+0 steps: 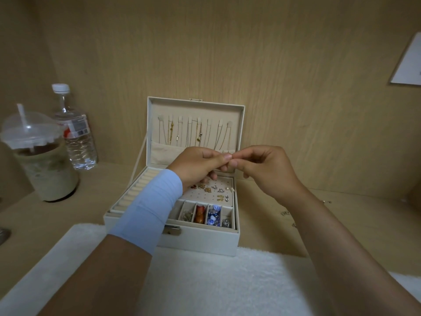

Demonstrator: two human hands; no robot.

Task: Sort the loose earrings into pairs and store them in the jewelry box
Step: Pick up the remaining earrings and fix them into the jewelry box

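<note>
Where fingertips meet, earring orientation perhaps hidden; jewelry box point(200, 241) open.

iced drink cup point(43, 160) | water bottle point(75, 131) | white towel point(216, 281) | paper sheet point(409, 62)

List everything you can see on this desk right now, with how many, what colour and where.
jewelry box: one, cream, open, centre of the desk.
necklaces: several, gold and silver, hanging inside the lid.
earrings: several, gold, silver and pearl, on the perforated pad in the tray.
small compartments: a row along the tray front, holding orange, blue and silver pieces.
iced drink cup: one, clear with domed lid and straw, far left.
water bottle: one, clear with white cap, behind the cup.
fluffy cloth: one, white, nearest the camera.
paper: one, white, on the right wall.
left hand: blue wrist sleeve, fingertips pinched above the tray.
right hand: bare, pinching against the left; what they hold is too small to tell.
</note>
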